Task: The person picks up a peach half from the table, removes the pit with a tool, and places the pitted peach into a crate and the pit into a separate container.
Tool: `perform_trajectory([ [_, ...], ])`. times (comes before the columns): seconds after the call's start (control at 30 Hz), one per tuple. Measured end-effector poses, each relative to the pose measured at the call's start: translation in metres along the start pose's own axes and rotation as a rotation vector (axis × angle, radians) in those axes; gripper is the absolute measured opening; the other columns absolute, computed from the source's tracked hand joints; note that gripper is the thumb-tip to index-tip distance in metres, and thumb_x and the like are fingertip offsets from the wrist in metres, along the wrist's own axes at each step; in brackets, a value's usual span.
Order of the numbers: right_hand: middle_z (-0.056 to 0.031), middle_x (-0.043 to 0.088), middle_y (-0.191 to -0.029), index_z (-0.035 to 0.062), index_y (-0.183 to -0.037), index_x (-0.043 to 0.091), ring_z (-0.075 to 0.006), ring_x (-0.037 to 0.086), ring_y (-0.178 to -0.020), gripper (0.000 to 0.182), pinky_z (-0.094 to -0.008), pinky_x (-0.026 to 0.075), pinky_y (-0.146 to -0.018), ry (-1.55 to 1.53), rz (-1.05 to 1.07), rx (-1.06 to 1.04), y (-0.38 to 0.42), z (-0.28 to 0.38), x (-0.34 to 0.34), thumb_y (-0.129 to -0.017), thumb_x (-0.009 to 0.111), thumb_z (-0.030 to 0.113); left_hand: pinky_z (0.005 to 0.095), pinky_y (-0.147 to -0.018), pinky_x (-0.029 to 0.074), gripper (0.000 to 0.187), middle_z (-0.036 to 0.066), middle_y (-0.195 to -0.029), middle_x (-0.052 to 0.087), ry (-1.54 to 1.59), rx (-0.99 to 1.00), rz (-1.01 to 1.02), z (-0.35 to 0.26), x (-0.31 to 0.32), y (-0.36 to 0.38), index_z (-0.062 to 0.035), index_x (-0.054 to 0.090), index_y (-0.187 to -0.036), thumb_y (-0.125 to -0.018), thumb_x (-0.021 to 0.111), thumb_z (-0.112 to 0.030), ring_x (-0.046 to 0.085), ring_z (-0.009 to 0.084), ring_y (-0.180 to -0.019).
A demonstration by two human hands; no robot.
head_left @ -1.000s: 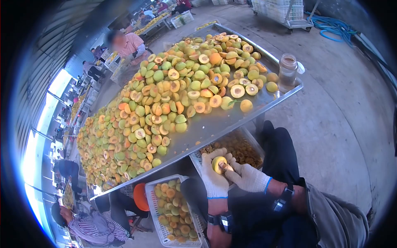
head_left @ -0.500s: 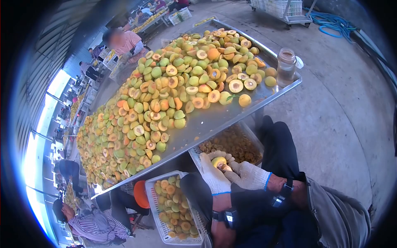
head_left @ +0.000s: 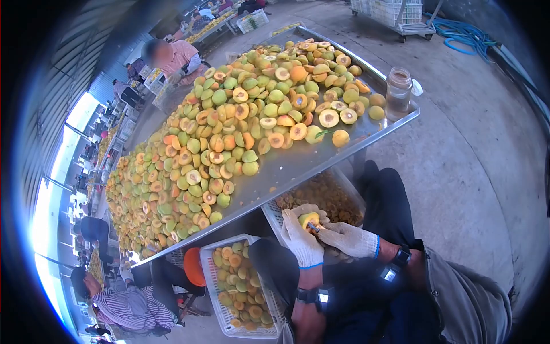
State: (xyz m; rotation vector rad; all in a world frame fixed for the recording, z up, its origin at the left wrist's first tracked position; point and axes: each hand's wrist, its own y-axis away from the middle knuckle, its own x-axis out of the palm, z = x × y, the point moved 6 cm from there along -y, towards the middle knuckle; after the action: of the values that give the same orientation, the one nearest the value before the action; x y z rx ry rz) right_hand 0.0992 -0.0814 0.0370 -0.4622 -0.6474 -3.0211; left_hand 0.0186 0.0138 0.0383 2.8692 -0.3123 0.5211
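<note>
My left hand point(head_left: 302, 241), in a white knit glove with a blue cuff edge, is closed around a yellow-green peach half point(head_left: 308, 219). My right hand point(head_left: 350, 239), gloved alike, is closed and meets it from the right. From its fingertips a small metal tool point(head_left: 313, 227) reaches to the cut side of the fruit; its exact kind is too small to make out. Both hands are over the near edge of a white crate point(head_left: 274, 221) holding brown scraps point(head_left: 329, 200). Beyond them, a metal table point(head_left: 258, 189) bears a big heap of halved peaches point(head_left: 229, 132).
A plastic bottle point(head_left: 397, 94) stands at the table's right corner. Left of my knees is a white crate point(head_left: 215, 298) of peach halves, beside an orange bucket point(head_left: 194, 267). One person point(head_left: 134, 304) sits at lower left, another point(head_left: 177, 60) across the table. A blue hose point(head_left: 464, 37) lies behind.
Both hands have shifted slightly right, and the right fingers now bring the tool against the peach half. The person at lower left has a gloved hand raised by the table edge.
</note>
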Motion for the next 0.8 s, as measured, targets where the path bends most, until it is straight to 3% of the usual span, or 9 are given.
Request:
perform_trajectory([
  [0.17,0.0045,0.053,-0.063,0.0072,-0.089,0.064,-0.0058,0.05,-0.047,0.054,-0.0231,0.039,-0.042,0.084,-0.017,0.011,-0.003,-0.008,0.004,-0.109,0.045,0.054,0.0371,-0.058,0.058,0.061,0.018,-0.076,0.069,-0.013,-0.03,-0.008,-0.007,-0.002,0.001,0.0046,0.066,-0.093,-0.111,0.042,-0.049,0.068,0.0267,-0.063],
  [0.27,0.0055,0.052,-0.064,0.0088,-0.088,0.063,-0.0059,0.049,-0.047,0.052,-0.0226,0.041,-0.043,0.334,-0.098,-0.094,-0.002,0.001,0.002,-0.109,0.045,0.053,0.0364,-0.058,0.058,0.063,0.017,-0.075,0.069,-0.043,-0.013,0.017,-0.009,-0.004,0.001,0.0046,0.067,-0.088,-0.111,0.041,-0.048,0.068,0.026,-0.063],
  [0.33,0.0058,0.051,-0.064,0.0114,-0.087,0.06,-0.0058,0.047,-0.047,0.049,-0.0219,0.04,-0.042,0.043,0.039,0.093,-0.002,-0.01,0.008,-0.109,0.045,0.052,0.036,-0.058,0.057,0.064,0.017,-0.074,0.069,-0.052,-0.003,0.03,-0.01,-0.007,0.001,0.0046,0.068,-0.086,-0.111,0.041,-0.047,0.068,0.0259,-0.063],
  [0.47,0.006,0.048,-0.064,0.0137,-0.087,0.056,-0.0045,0.044,-0.046,0.044,-0.0211,0.036,-0.039,-0.061,0.117,0.104,-0.003,-0.015,0.012,-0.109,0.045,0.051,0.0343,-0.058,0.055,0.064,0.017,-0.078,0.07,-0.063,0.103,0.199,-0.017,-0.004,-0.001,0.004,0.068,-0.083,-0.112,0.04,-0.046,0.067,0.0249,-0.063],
  [0.53,0.007,0.042,-0.061,0.0154,-0.087,0.052,-0.0038,0.037,-0.046,0.043,-0.0228,0.03,-0.04,-0.21,0.204,0.124,0.0,-0.013,0.018,-0.111,0.045,0.05,0.0339,-0.059,0.054,0.064,0.018,-0.08,0.07,-0.059,0.14,0.25,-0.021,-0.002,-0.002,0.0036,0.069,-0.082,-0.112,0.04,-0.046,0.067,0.0245,-0.063],
  [0.7,0.0064,0.043,-0.061,0.0138,-0.088,0.053,-0.0029,0.037,-0.043,0.042,-0.0212,0.03,-0.035,-0.299,0.259,0.167,0.003,-0.014,0.017,-0.109,0.048,0.05,0.0351,-0.062,0.054,0.063,0.018,-0.081,0.069,-0.002,0.122,0.454,-0.023,0.005,-0.003,0.0024,0.068,-0.081,-0.113,0.039,-0.043,0.066,0.0242,-0.064],
  [0.8,0.0065,0.042,-0.06,0.0135,-0.088,0.053,-0.003,0.036,-0.041,0.042,-0.0212,0.029,-0.034,-0.249,0.248,0.174,0.001,-0.014,0.017,-0.109,0.049,0.05,0.0357,-0.064,0.054,0.061,0.018,-0.08,0.068,-0.006,0.067,0.477,-0.026,0.01,-0.002,0.0019,0.067,-0.08,-0.112,0.041,-0.043,0.065,0.0246,-0.066],
])
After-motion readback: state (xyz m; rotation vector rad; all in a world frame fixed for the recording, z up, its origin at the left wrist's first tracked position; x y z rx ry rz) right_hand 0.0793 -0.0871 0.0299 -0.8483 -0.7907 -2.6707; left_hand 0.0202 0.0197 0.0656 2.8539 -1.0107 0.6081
